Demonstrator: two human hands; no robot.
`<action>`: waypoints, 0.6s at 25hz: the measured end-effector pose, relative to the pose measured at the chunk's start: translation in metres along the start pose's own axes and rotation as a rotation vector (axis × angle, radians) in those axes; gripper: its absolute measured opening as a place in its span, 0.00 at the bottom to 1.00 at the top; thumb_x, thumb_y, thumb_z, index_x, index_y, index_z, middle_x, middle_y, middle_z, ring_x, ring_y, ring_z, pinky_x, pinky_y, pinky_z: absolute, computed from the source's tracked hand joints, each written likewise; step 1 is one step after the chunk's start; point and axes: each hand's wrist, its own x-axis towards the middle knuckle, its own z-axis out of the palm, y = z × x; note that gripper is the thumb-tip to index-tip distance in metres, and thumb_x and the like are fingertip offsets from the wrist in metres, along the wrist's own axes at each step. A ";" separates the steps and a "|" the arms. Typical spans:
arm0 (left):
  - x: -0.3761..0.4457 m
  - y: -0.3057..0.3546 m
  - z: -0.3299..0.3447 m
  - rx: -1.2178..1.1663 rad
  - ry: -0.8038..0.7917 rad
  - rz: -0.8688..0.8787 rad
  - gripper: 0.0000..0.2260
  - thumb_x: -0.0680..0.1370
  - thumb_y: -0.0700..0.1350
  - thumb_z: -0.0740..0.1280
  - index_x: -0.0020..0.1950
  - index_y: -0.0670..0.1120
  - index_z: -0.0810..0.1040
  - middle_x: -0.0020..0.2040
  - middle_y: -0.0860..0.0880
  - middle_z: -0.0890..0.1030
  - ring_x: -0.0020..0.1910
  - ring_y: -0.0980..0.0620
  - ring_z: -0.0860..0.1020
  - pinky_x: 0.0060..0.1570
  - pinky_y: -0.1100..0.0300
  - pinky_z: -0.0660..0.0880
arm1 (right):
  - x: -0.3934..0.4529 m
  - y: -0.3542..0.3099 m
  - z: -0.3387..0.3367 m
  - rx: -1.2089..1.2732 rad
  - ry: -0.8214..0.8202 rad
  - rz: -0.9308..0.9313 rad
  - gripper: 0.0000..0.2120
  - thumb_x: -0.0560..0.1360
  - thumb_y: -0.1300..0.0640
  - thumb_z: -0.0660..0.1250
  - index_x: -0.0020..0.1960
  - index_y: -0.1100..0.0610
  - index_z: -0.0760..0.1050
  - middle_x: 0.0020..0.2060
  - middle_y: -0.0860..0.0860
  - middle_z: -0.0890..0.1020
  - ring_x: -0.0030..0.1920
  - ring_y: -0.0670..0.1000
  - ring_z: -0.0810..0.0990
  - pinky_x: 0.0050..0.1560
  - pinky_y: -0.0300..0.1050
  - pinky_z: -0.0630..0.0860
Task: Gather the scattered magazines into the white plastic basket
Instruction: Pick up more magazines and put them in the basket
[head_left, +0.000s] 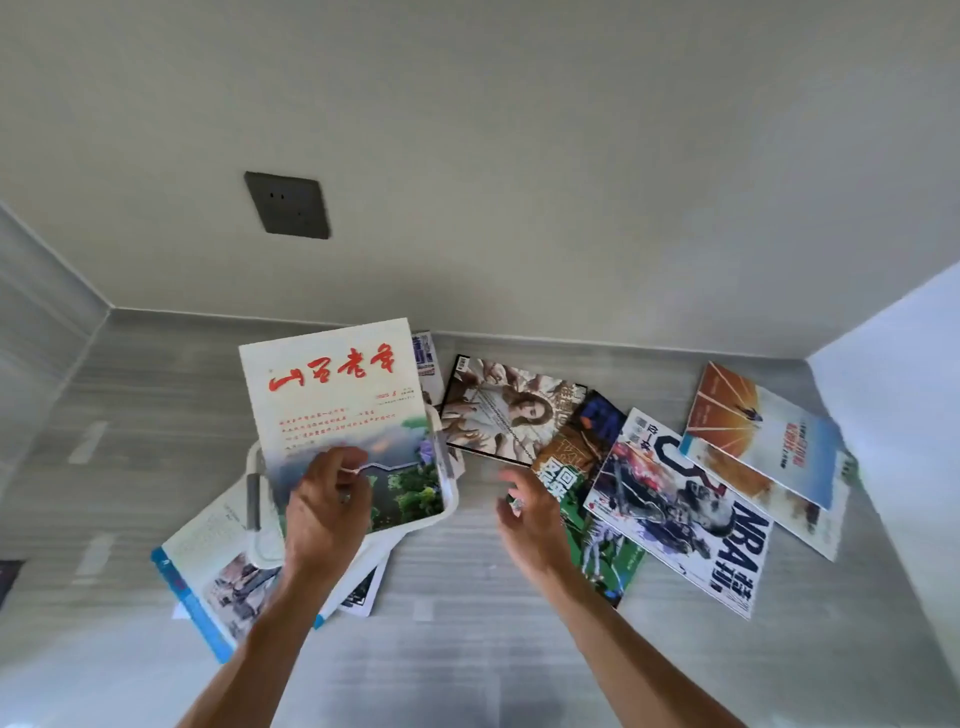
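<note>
Now your left hand (324, 501) pinches the glossy white magazine (337, 410) over the white plastic basket (260, 540).
Your right hand (530, 512), at three o'clock, hovers loosely open.

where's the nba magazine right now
In the head view, the NBA magazine lies flat on the floor, right of the right hand. It overlaps the green magazine, and the orange magazine sits just beyond it.

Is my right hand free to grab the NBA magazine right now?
Probably yes. The right hand is open and empty, just left of the NBA magazine, which lies on top of the pile with only an orange-covered magazine overlapping its far corner.
</note>
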 end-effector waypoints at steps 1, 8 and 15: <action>-0.011 0.018 0.020 -0.033 -0.063 0.015 0.08 0.73 0.33 0.67 0.49 0.44 0.80 0.46 0.46 0.84 0.41 0.48 0.83 0.40 0.57 0.78 | -0.011 0.027 -0.018 -0.043 0.006 0.074 0.17 0.75 0.64 0.65 0.63 0.55 0.75 0.61 0.50 0.80 0.58 0.46 0.78 0.56 0.35 0.73; -0.082 0.084 0.146 -0.092 -0.459 -0.003 0.13 0.74 0.35 0.66 0.54 0.49 0.80 0.51 0.53 0.83 0.49 0.55 0.81 0.46 0.53 0.80 | -0.018 0.174 -0.154 -0.579 -0.038 0.324 0.31 0.72 0.59 0.71 0.72 0.55 0.64 0.72 0.53 0.69 0.66 0.54 0.74 0.64 0.48 0.73; -0.118 0.094 0.196 0.035 -0.499 -0.078 0.12 0.76 0.38 0.64 0.53 0.54 0.80 0.51 0.59 0.82 0.51 0.62 0.80 0.46 0.57 0.80 | -0.019 0.230 -0.159 -1.002 -0.143 0.092 0.25 0.72 0.57 0.70 0.67 0.63 0.69 0.64 0.66 0.75 0.39 0.56 0.83 0.37 0.49 0.82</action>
